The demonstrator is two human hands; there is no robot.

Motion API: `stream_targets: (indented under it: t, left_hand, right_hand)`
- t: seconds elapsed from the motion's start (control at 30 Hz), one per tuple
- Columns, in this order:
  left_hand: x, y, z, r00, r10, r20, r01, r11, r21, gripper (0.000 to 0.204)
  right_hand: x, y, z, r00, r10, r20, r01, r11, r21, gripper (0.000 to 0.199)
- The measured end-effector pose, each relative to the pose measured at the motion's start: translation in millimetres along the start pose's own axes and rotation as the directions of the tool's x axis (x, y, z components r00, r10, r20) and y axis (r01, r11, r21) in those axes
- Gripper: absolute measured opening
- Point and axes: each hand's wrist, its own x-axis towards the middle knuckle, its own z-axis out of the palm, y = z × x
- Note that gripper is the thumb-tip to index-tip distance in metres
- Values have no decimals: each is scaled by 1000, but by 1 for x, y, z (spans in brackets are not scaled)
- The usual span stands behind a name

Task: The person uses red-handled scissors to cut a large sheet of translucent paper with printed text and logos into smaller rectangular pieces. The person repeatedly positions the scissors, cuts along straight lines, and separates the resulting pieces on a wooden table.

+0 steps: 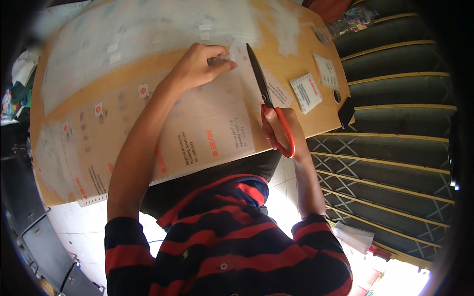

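Note:
My left hand (pixel 208 65) is closed, its fingers pinching the right edge of a translucent plastic sheet (pixel 197 118) printed in red and black. The sheet lies across the wooden table and overhangs its near edge. Scissors (pixel 262 79) with red handles and dark blades stand out from my right hand (pixel 282 126), whose fingers are wrapped through the loops. Their blades look closed together and point to the far side, just right of the sheet's edge. Under the blades lies a loose printed plastic piece (pixel 266 81). Small white square labels (pixel 143 91) dot the sheet.
Right of the scissors lie a small stack of printed plastic pieces (pixel 306 92) and another piece (pixel 325 70). A black flat object (pixel 347 112) sits at the table's right edge. More translucent sheeting (pixel 148 29) covers the far side. A folding metal gate (pixel 390 148) stands close on the right.

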Motion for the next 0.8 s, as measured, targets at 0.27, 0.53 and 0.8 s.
stream_targets:
  t: [0.27, 0.53, 0.8]
  left_hand:
    - [3, 12, 4, 996, -27, -79, 47, 963, 264, 32]
    - [7, -2, 19, 944, 260, -203, -44, 710, 703, 40]
    - [26, 27, 61, 990, 66, -124, 74, 506, 859, 72]
  right_hand:
    - [-46, 25, -12, 982, -86, -167, 100, 992, 74, 67]
    - [-89, 66, -12, 970, 7, -244, 53, 969, 242, 74]
    - [-108, 84, -5, 970, 110, -215, -56, 969, 242, 74]
